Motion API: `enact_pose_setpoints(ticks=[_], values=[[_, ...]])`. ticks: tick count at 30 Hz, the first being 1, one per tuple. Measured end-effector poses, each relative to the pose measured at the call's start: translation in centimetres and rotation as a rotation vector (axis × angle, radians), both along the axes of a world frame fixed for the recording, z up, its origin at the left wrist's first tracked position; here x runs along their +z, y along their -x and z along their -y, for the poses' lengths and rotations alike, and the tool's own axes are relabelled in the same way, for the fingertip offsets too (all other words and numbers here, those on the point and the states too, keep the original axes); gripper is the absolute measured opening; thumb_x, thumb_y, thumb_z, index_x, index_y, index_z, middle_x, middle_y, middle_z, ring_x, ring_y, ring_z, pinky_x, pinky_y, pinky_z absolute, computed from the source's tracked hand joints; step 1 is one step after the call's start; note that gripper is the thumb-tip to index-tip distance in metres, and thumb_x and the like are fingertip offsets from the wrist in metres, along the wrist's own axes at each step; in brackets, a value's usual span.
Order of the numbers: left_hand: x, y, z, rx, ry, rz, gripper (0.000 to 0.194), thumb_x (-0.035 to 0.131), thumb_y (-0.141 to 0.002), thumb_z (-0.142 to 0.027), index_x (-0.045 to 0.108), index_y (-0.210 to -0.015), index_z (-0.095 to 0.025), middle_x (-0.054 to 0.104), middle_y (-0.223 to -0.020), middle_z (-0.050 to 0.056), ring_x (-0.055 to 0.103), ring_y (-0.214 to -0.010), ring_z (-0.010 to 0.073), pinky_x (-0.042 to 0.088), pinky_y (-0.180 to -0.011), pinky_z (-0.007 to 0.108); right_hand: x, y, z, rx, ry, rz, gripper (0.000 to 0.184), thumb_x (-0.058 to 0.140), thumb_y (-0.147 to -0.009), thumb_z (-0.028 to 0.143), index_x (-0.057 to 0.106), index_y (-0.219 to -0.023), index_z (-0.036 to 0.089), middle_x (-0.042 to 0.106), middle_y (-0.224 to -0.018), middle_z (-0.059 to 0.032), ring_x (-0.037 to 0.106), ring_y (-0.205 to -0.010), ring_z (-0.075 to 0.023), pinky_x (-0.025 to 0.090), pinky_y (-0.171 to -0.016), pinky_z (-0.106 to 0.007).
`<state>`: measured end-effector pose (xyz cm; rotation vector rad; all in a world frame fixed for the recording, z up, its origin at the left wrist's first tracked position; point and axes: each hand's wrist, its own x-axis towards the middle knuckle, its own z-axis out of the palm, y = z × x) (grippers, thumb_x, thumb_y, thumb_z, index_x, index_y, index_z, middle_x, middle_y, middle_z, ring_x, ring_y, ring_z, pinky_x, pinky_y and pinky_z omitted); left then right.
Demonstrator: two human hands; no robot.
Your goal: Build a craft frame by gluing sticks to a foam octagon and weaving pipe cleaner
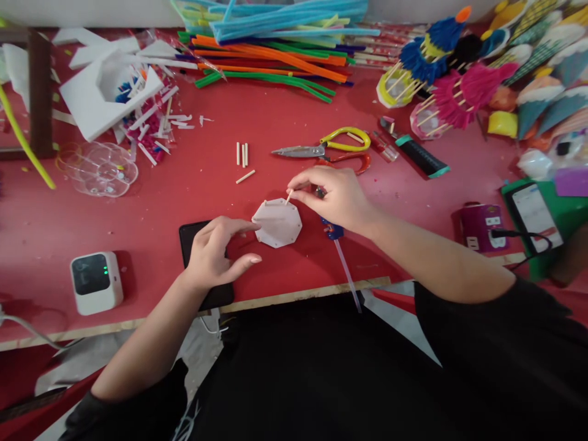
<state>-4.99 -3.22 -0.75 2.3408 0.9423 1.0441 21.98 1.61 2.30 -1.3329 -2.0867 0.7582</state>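
fabric (298, 373), black, covers the person's torso, nearest the camera. past the pale edge of the red table (156, 211) lie a dark phone (219, 298), partly under the left hand (212, 252), and, to its left, a white device (96, 283) with green lights. that hand is spread, thumb well apart from the index finger, whose tip is at the left edge of a pale octagonal plate (278, 228). the plate lies flat on the table between the hands, small pegs around its rim. the right hand (342, 197) pinches a short stick (289, 198) between thumb and index finger, tilted over the plate's upper-right rim; whether it is seated there i cannot tell. farther off are four loose sticks (245, 154), scissors (301, 151) with a yellow and a red handle, then orange, green and blue fuzzy stems (271, 54).
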Motion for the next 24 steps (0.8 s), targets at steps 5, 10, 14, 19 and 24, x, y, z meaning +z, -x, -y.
enact_pose_setpoints(ticks=[5, 10, 14, 19, 24], values=[[0.0, -0.2, 0.1, -0.069, 0.030, -0.057, 0.052, 0.062, -0.094, -0.055, 0.054, -0.125, -0.015, 0.077, -0.105, 0.014, 0.061, -0.056, 0.0106, 0.055, -0.054, 0.025, -1.3, 0.3, 0.2, 0.033, -0.105, 0.052, 0.007, 0.066, -0.093, 0.023, 0.072, -0.089, 0.024, 0.078, -0.094, -0.0022, 0.070, -0.091, -0.0195, 0.051, -0.087, -0.035], [0.1, -0.4, 0.2, -0.078, 0.042, -0.161, 0.060, 0.060, -0.093, -0.062, 0.055, -0.123, -0.011, 0.075, -0.092, 0.011, 0.065, -0.059, 0.0135, 0.054, -0.053, 0.025, -2.3, 0.4, -0.2, 0.062, -0.181, 0.044, 0.009, 0.065, -0.094, 0.025, 0.073, -0.089, 0.023, 0.078, -0.090, -0.0021, 0.070, -0.088, -0.0199, 0.050, -0.086, -0.036], [0.1, -0.4, 0.1, -0.085, 0.038, -0.174, 0.062, 0.057, -0.093, -0.065, 0.056, -0.122, -0.011, 0.076, -0.091, 0.011, 0.067, -0.060, 0.0150, 0.053, -0.052, 0.026, -2.4, 0.3, -0.2, 0.073, -0.220, 0.060, 0.010, 0.065, -0.094, 0.026, 0.073, -0.089, 0.022, 0.079, -0.089, -0.0020, 0.070, -0.086, -0.0196, 0.050, -0.083, -0.034], [0.0, -0.4, 0.2, -0.075, 0.045, -0.169, 0.059, 0.060, -0.091, -0.065, 0.054, -0.121, -0.014, 0.077, -0.098, 0.012, 0.069, -0.064, 0.0166, 0.056, -0.056, 0.028, -2.6, 0.3, -0.3, 0.108, -0.283, 0.088, 0.015, 0.062, -0.096, 0.023, 0.072, -0.086, 0.021, 0.078, -0.087, -0.0024, 0.069, -0.086, -0.0198, 0.049, -0.083, -0.035], [-0.1, -0.6, 0.1, -0.082, 0.024, -0.155, 0.056, 0.066, -0.088, -0.063, 0.054, -0.115, -0.015, 0.077, -0.104, 0.015, 0.073, -0.081, 0.0223, 0.061, -0.068, 0.033, -2.4, 0.6, -0.2, 0.166, -0.297, 0.076, 0.019, 0.057, -0.097, 0.019, 0.072, -0.085, 0.020, 0.077, -0.086, -0.0039, 0.068, -0.087, -0.0198, 0.049, -0.083, -0.035]])
